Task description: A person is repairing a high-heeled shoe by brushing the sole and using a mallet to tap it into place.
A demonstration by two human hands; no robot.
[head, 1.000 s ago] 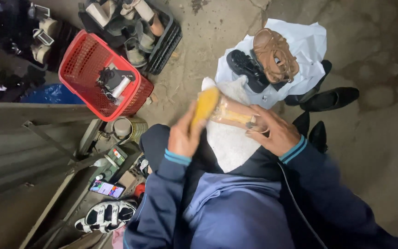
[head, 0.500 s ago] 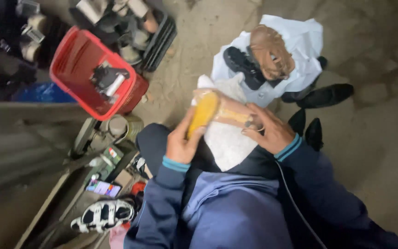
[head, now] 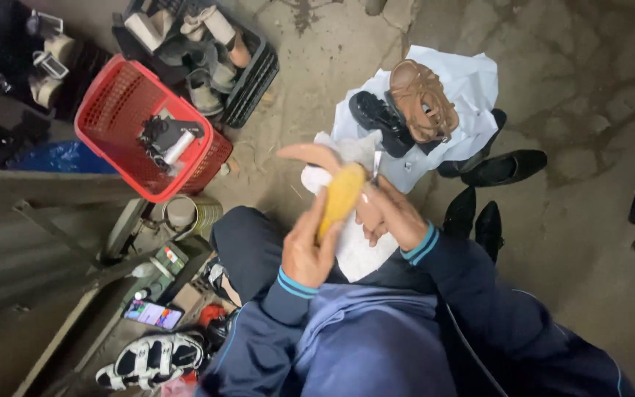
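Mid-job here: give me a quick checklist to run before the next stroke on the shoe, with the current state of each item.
1. Left hand grips the yellow sponge: ok.
2. Right hand steadies the tan shoe: ok, though the grip itself is partly hidden.
3. Sponge lies against the shoe: ok.
4. White cloth covers the lap under the shoe: ok.
5. Polish on the sponge: cannot tell.
6. Brown sandal and black shoe lie apart on the white sheet: ok.

A red plastic lattice basket [head: 123, 110] sits at upper left; a brown woven leather sandal [head: 422, 99] lies on white cloth [head: 472, 88] at upper centre; a yellow oblong sponge [head: 342, 197] shows mid-frame; the navy sleeves [head: 479, 294] carry teal cuff stripes.
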